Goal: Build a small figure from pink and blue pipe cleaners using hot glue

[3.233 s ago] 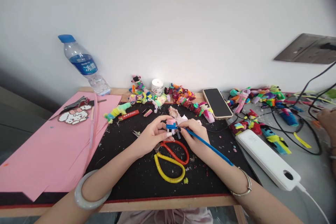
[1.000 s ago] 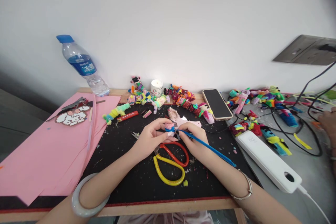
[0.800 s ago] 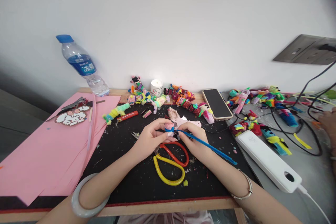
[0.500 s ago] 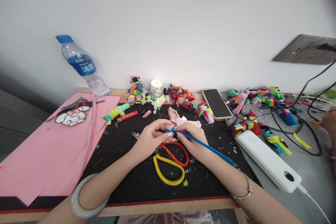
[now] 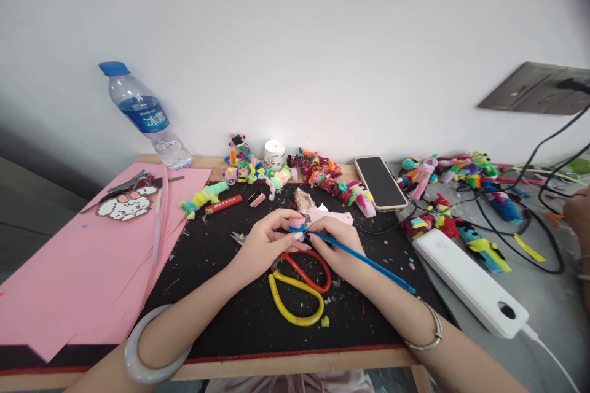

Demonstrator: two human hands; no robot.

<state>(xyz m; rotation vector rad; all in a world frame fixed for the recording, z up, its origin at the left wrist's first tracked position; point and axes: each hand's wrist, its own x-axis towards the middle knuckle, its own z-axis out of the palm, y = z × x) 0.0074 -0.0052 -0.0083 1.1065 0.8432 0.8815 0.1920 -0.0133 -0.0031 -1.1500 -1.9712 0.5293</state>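
My left hand (image 5: 263, 244) pinches a small pink fuzzy figure (image 5: 297, 221) above the black mat (image 5: 239, 313). My right hand (image 5: 340, 244) is closed on a blue pipe cleaner (image 5: 369, 261), whose near end is wound around the figure while its free end trails right over the mat. Both hands meet at the figure, fingers curled. Directly under them lie scissors with one red and one yellow handle loop (image 5: 299, 285).
Pink paper sheets (image 5: 83, 258) cover the left side, with a water bottle (image 5: 145, 116) behind. Several finished colourful figures (image 5: 318, 175), a white jar (image 5: 275, 153) and a phone (image 5: 380, 182) line the back. A white power bank (image 5: 470, 282), cables and another person's hand (image 5: 578, 212) are at right.
Over three seconds the hands stayed at the figure. The blue wrap shifted slightly on the figure, and the pipe cleaner's free end swung a little.
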